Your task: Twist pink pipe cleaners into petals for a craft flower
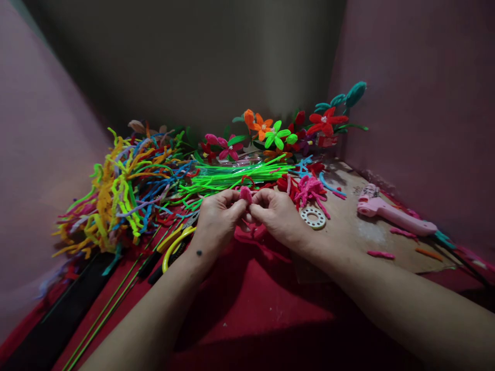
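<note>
Between my two hands, near the middle of the view, is a small pink fuzzy piece (246,194). My left hand (219,215) pinches it from the left with thumb and forefinger. From the right, my right hand (275,212) pinches the same piece, its fingertips almost touching those of the left. Part of the piece is hidden by the fingers. Just beyond the hands lies a bundle of bright green pipe cleaners (232,176). Pink strands (310,190) and a white ring with holes (313,218) lie beside my right hand.
A big heap of multicoloured pipe cleaners (127,180) is at the left. Yellow-handled pliers (176,247) lie by my left wrist. Fuzzy flowers (276,135) stand at the back. A pink glue gun (398,212) rests on a board (348,242) at the right.
</note>
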The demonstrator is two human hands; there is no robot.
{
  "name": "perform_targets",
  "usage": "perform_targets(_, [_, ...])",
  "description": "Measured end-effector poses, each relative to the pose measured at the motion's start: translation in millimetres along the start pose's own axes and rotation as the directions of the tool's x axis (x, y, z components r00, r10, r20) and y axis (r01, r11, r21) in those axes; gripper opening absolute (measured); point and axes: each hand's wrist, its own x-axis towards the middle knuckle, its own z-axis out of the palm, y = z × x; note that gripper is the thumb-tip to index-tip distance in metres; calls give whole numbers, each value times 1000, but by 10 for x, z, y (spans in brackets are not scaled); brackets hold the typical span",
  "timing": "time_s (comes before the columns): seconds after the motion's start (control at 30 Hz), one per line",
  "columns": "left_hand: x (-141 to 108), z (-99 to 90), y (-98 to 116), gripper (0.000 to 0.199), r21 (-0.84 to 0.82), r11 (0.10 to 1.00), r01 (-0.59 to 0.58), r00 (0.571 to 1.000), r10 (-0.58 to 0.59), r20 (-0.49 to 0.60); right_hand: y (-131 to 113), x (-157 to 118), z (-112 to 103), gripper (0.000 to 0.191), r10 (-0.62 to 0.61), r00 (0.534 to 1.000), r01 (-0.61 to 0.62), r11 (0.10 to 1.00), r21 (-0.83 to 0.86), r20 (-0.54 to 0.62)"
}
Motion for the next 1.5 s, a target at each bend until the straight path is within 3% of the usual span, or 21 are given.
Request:
perform_targets(0.1, [-11,-16,-30,10,114,993,-39,999,38,6,8,-8,-4,7,-33,999,33,998,-58,-4])
perform_targets(0.23, [-5,-42,-74,9,225,968,-110,993,99,60,-58,7,-47,8,20,996,-15,998,-57,91])
perform_targets(0.47, [-3,-79,36,8,-14,1000,-9,986,12,169,-141,56,-136,10,102,932,-195,950,245,347])
perform_targets(0.57, [2,-119,42,11,-111,993,32,981,-10,192,-123,59,-120,9,108,937,-213,930,300,332])
perform_targets(0.73, [41,-163,-47,13,-269,952,148,978,-100,184,-110,16,-45,4,114,986,-138,968,210,122])
perform_targets(0.87, [62,-141,-90,13,-305,934,188,980,-156,127,-82,-29,-19,14,1,989,-9,999,49,149])
perform_targets(1.0, [63,-157,-75,15,-295,940,174,982,-142,128,-89,-62,-34,21,-73,989,77,997,-30,132])
perform_targets(1.2, [77,-235,-15,23,-300,939,167,981,-128,145,-103,-60,-54,24,37,985,-44,998,37,171])
perform_targets(1.4, [101,-248,-16,16,-297,941,162,979,-115,170,-90,-27,-61,20,115,952,-157,979,131,282])
perform_targets(1.5, [105,-257,-13,16,-207,973,98,984,-63,169,-99,-26,-68,20,134,937,-198,965,173,324])
